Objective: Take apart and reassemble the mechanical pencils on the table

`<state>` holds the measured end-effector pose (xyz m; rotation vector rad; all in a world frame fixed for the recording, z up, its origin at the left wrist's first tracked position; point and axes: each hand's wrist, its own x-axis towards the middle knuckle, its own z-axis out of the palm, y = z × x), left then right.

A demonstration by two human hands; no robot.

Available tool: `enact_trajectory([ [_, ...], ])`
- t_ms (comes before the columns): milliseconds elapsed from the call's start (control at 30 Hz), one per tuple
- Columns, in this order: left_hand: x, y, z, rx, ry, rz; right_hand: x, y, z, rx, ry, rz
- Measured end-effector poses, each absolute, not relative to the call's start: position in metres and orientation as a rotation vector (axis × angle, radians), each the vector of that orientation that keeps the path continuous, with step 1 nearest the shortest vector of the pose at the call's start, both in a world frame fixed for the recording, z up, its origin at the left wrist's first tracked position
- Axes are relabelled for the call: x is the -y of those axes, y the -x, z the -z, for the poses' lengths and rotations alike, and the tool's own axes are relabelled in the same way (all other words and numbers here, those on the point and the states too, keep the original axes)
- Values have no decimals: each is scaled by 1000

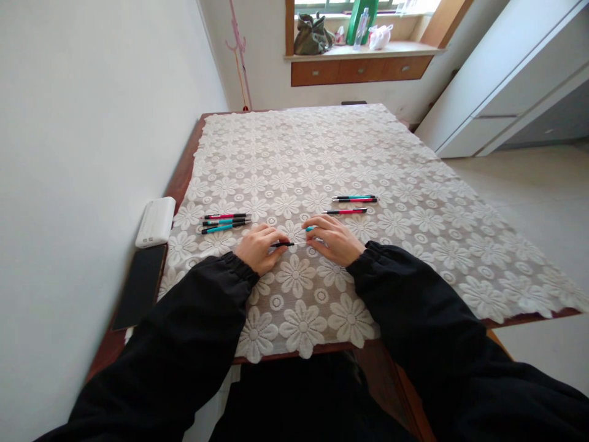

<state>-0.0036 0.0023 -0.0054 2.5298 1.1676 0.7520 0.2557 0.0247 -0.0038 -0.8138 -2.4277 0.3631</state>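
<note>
Both my hands are low over the lace tablecloth [295, 276], near the table's front edge. My left hand [261, 248] is closed on a black pen part [284, 244], its dark tip pointing right. Facing it, my right hand [335, 239] has its fingers closed around a teal pen barrel [309, 229], mostly hidden by the fingers. Between the hands runs a thin whitish piece [300, 243], perhaps a refill. Several red or teal pens with black ends [225, 222] lie left of my left hand. Beyond my right hand lie more pens [354, 199] and a single red-and-black pen [346, 211].
At the table's left edge, by the wall, are a white power bank [155, 222] and a flat black object [140, 286] like a phone. A windowsill [359, 52] at the back holds a bag and bottles. A tall white cabinet [497, 73] stands to the right.
</note>
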Motion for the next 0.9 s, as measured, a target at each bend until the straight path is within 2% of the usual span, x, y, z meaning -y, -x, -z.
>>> enact_trajectory([
  [900,0,2,8,-1140,-2401,-929,-15,-243,1,2408,932,-269],
])
